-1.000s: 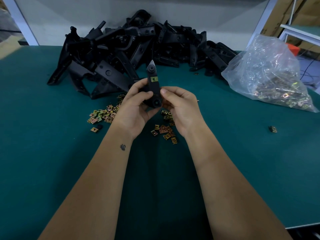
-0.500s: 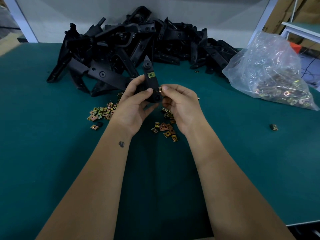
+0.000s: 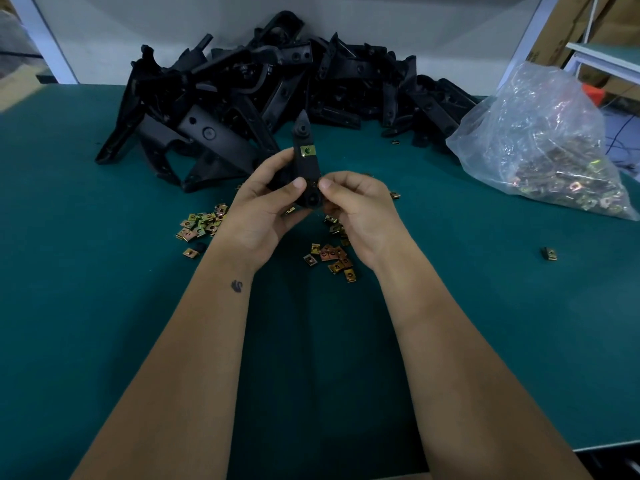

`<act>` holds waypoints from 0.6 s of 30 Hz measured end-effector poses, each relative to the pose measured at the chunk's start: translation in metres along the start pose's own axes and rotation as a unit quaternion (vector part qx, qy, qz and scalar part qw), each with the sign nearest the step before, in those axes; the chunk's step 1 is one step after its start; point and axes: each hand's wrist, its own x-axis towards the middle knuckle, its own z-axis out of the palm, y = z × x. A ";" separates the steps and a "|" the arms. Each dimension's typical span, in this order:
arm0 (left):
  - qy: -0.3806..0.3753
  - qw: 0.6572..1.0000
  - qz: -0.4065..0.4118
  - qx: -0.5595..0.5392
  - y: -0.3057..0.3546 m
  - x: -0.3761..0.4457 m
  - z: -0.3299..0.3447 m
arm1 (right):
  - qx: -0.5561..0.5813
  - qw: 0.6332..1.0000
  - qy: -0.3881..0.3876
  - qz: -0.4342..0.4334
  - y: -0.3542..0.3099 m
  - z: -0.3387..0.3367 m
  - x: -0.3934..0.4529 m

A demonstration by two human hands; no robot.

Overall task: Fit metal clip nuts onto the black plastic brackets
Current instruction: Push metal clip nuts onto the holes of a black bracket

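A narrow black plastic bracket (image 3: pixel 306 168) stands upright above the green table, its pointed tip away from me. My left hand (image 3: pixel 263 209) grips its lower part, thumb across the front. One brass clip nut (image 3: pixel 307 150) sits on the bracket's upper half. My right hand (image 3: pixel 353 206) pinches at the bracket's lower right edge, thumb tip beside the left thumb; what lies between its fingers is hidden. Loose clip nuts lie under the hands in two scatters (image 3: pixel 202 225) (image 3: pixel 334 258).
A large heap of black brackets (image 3: pixel 277 88) fills the back of the table (image 3: pixel 104 323). A clear plastic bag of clip nuts (image 3: pixel 543 154) lies at the right. Single nuts lie at the far right (image 3: pixel 549 253) and near the heap (image 3: pixel 396 142).
A small brass piece showed at my right fingertips half a second ago; it is now hidden. Both hands and the bracket have held almost the same place.
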 end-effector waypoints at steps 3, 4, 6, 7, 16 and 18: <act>0.015 0.999 -0.003 0.038 0.001 0.000 -0.003 | -0.048 0.999 -0.003 0.005 0.002 0.001 0.000; 0.017 0.999 -0.003 0.041 0.001 0.000 -0.004 | -0.048 0.999 -0.001 0.006 0.003 0.001 0.000; 0.015 0.999 -0.004 0.045 0.001 0.000 -0.003 | -0.040 0.999 0.001 0.003 0.003 0.001 0.000; 0.013 0.999 -0.004 0.046 0.000 0.000 -0.002 | -0.035 0.999 0.001 0.002 0.003 0.000 0.000; 0.010 0.999 -0.009 0.040 0.000 -0.002 0.002 | 0.004 1.000 -0.011 0.001 0.001 -0.001 -0.001; 0.011 0.999 -0.010 0.049 -0.001 -0.001 0.002 | 0.001 1.000 -0.016 -0.002 0.001 -0.001 -0.002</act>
